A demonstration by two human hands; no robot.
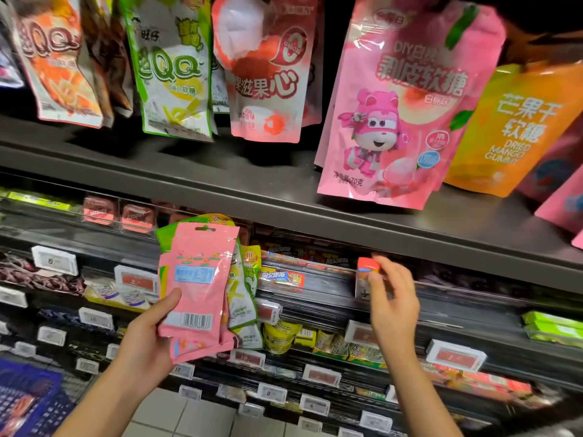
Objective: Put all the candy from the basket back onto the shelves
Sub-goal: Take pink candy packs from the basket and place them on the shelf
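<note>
The shelves (284, 197) fill nearly the whole view: a dark upper ledge runs from the left edge down toward the right, and below it sit tiered rows fronted with white price tags (456, 357). Above the ledge hang big candy bags, the largest a pink bag with a cartoon figure (394, 121) whose bottom edge hangs down in front of the ledge, next to an orange mango gummy bag (511, 130) on its right and a red-and-pink bag (268, 74) and a green-and-white bag (173, 67) on its left. At the lower left corner a blue basket (28, 402) shows only in part, blurred, over a strip of pale floor tiles (195, 417). The left hand (148, 339) holds a fanned stack of packets just in front of the tiered rows: the front one is a pink packet (198, 279) seen from its back, with a light blue label, a barcode near the bottom and a hang slot at the top, and behind it peek green-and-yellow packets (244, 294); the thumb lies across the pink packet's lower left. The right hand (394, 301) pinches a small container with a red cap (367, 269) between thumb and fingertips, right against the clear front rail of a row beneath the ledge, well apart from the left hand. Between the two hands the shelf fronts stand open to view, with blue-and-red candy packs (280, 277) lying there.
</note>
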